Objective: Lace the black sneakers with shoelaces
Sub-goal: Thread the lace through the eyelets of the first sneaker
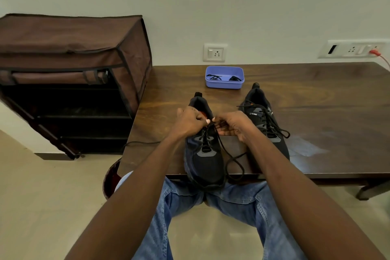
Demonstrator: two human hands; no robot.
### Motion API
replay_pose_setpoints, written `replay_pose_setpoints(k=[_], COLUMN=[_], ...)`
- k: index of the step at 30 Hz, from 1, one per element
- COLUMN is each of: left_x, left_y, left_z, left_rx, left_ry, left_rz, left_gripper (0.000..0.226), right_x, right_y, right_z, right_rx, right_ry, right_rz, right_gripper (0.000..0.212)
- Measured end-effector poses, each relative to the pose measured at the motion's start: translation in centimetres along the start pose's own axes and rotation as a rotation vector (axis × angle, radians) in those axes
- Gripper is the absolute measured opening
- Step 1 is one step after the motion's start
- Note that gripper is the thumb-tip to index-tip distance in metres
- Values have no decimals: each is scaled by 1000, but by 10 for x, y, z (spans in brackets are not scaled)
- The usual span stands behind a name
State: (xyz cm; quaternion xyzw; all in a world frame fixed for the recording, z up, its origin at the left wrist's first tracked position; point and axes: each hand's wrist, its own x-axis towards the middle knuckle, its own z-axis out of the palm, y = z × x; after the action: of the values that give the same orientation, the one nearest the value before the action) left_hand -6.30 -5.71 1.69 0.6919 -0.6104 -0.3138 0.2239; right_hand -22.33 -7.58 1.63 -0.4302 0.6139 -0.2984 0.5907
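Dark wooden bench [316,95]. Near edge, overhanging it: black sneaker [205,154], toe toward the person, partly laced. Left hand [190,121] and right hand [234,124] meet over its upper eyelets — fingers of each curled, pinching the black shoelace [233,161], whose loose end loops to the near edge. Just right: second black sneaker [267,124], laced, ends untied. Far edge: blue plastic tub [224,84] holding black laces. Left of bench: brown fabric shoe rack [71,48].
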Motion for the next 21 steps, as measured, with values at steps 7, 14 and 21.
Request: replay_pose_setpoints(k=[7,14,21], left_x=[-5,-3,1], left_y=[5,-6,-7], left_z=[-12,-15,-5], left_rx=[-580,-815,97], left_ry=[52,161,29], left_rz=[-159,-306,102], left_gripper=[18,7,16], right_x=[0,-3,-4], right_y=[-2,0,4], right_z=[2,10,10], right_rx=[-45,-97,-116], right_ry=[27,42,35], right_rz=[-20,-86,-152], right_gripper=[12,10,10])
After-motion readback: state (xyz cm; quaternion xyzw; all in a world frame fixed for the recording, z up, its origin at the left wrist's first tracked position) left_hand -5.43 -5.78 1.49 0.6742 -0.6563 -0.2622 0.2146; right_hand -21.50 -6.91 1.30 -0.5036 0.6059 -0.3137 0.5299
